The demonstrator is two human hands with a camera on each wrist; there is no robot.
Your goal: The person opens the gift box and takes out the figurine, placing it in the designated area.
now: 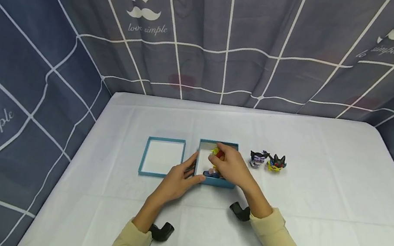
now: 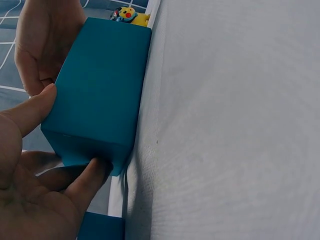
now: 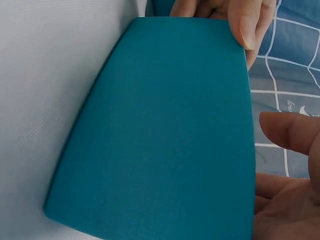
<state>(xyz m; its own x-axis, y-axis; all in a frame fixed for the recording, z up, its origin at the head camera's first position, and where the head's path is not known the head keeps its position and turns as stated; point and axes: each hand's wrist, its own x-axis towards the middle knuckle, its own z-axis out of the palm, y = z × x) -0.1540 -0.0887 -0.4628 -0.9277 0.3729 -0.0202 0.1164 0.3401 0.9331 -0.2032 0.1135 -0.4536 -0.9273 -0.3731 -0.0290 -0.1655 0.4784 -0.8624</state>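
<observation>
A teal box (image 1: 219, 183) stands uncovered on the table, with several small toy figures inside. My left hand (image 1: 178, 181) grips its near left corner, thumb on the front edge and fingers against the left side; the left wrist view shows the teal wall (image 2: 100, 85) between them. Over the box, my right hand (image 1: 231, 164) reaches in and pinches a red and yellow toy figure (image 1: 219, 153) between thumb and index finger. A blue-based figure (image 1: 209, 174) lies near the front of the box. In the right wrist view the box wall (image 3: 165, 130) hides the contents.
Left of the box lies its teal-rimmed lid (image 1: 163, 156), white inside facing up. To the right stand a purple and black figure (image 1: 257, 159) and a yellow and black figure (image 1: 276, 163). A white cloth covers the table (image 1: 330, 177); grey curtains (image 1: 205, 32) rise behind it.
</observation>
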